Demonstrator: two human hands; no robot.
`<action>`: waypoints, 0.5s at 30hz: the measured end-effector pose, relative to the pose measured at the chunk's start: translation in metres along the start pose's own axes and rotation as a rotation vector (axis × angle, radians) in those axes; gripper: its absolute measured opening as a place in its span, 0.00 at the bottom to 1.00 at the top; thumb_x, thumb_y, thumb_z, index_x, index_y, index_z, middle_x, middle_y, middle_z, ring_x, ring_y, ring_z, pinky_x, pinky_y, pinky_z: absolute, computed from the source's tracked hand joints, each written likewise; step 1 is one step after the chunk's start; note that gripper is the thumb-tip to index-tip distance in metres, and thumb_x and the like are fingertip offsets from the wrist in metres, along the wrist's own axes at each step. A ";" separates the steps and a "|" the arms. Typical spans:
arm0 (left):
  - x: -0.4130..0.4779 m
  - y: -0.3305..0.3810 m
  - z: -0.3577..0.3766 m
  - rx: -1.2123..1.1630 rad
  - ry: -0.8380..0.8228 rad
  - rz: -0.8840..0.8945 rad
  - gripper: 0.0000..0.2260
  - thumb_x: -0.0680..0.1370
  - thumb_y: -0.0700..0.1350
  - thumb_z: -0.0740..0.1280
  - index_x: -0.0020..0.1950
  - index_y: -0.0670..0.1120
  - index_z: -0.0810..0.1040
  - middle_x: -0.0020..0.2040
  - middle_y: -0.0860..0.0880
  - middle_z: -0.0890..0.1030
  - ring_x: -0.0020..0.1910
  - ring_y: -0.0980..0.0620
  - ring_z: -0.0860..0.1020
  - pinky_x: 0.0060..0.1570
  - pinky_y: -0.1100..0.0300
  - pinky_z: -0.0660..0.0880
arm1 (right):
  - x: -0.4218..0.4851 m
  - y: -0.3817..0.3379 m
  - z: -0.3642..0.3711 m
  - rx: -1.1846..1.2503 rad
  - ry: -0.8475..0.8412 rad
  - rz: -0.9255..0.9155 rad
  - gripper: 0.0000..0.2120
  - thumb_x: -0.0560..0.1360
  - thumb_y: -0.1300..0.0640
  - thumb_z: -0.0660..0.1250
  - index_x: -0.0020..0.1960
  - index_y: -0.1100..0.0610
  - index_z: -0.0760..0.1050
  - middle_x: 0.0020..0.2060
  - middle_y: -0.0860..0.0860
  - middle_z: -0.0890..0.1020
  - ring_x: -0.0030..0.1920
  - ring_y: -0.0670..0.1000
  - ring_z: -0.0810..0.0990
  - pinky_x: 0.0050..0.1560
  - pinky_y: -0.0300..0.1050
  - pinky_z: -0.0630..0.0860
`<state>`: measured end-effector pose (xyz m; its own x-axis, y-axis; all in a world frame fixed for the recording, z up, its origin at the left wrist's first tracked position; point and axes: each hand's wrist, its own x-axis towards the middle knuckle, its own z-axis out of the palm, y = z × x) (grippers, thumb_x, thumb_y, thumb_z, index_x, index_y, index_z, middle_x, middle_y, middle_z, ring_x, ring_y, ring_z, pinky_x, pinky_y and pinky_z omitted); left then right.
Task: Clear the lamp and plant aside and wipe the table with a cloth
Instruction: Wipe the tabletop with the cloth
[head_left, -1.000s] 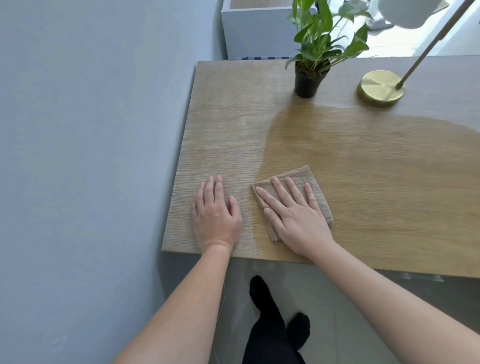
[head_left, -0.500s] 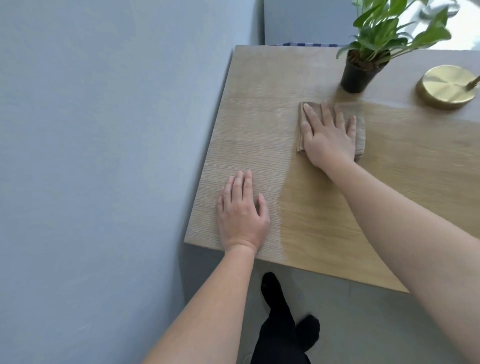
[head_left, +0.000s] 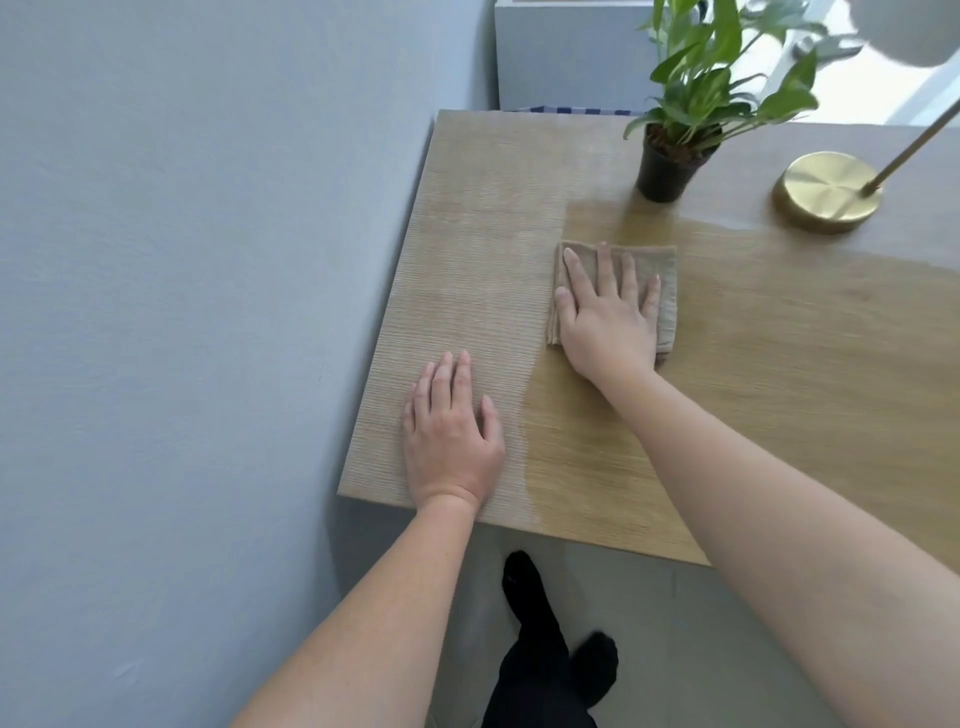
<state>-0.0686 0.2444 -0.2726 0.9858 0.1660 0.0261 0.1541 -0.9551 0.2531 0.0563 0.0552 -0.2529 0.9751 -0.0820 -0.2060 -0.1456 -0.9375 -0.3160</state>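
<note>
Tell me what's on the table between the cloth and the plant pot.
Nothing: in the head view only bare, damp-looking table separates the cloth from the plant pot.

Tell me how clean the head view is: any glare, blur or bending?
Head view: daylight blows out the top right, washing out the lamp shade; the plant leaves are slightly soft; wide-angle bending slants the table edges; the right hand on the cloth reads sharp.

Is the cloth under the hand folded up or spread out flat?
Folded. The cloth is a compact rectangle barely larger than the right hand pressing it, with layered edges showing along its left side.
</note>
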 end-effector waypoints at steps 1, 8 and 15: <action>0.000 0.000 0.000 -0.003 0.003 -0.002 0.28 0.86 0.56 0.54 0.86 0.51 0.62 0.84 0.52 0.65 0.84 0.50 0.59 0.83 0.46 0.59 | -0.013 0.000 0.004 0.005 0.002 -0.005 0.29 0.86 0.36 0.39 0.86 0.36 0.43 0.87 0.46 0.43 0.86 0.54 0.39 0.83 0.63 0.34; 0.001 0.002 0.002 -0.015 0.010 -0.004 0.27 0.85 0.55 0.56 0.85 0.51 0.64 0.84 0.51 0.66 0.84 0.49 0.60 0.82 0.46 0.59 | -0.111 -0.012 0.036 0.009 0.015 -0.042 0.29 0.86 0.37 0.41 0.86 0.37 0.42 0.87 0.47 0.42 0.86 0.53 0.37 0.83 0.62 0.34; -0.001 0.003 -0.001 -0.026 0.007 0.003 0.27 0.86 0.54 0.55 0.85 0.51 0.63 0.84 0.50 0.66 0.84 0.48 0.60 0.83 0.47 0.58 | -0.195 -0.008 0.051 0.015 -0.031 -0.091 0.28 0.87 0.38 0.40 0.85 0.36 0.37 0.85 0.45 0.37 0.84 0.51 0.31 0.82 0.61 0.31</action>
<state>-0.0692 0.2412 -0.2709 0.9858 0.1646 0.0333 0.1490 -0.9489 0.2783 -0.1410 0.0959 -0.2574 0.9789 0.0142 -0.2037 -0.0589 -0.9354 -0.3485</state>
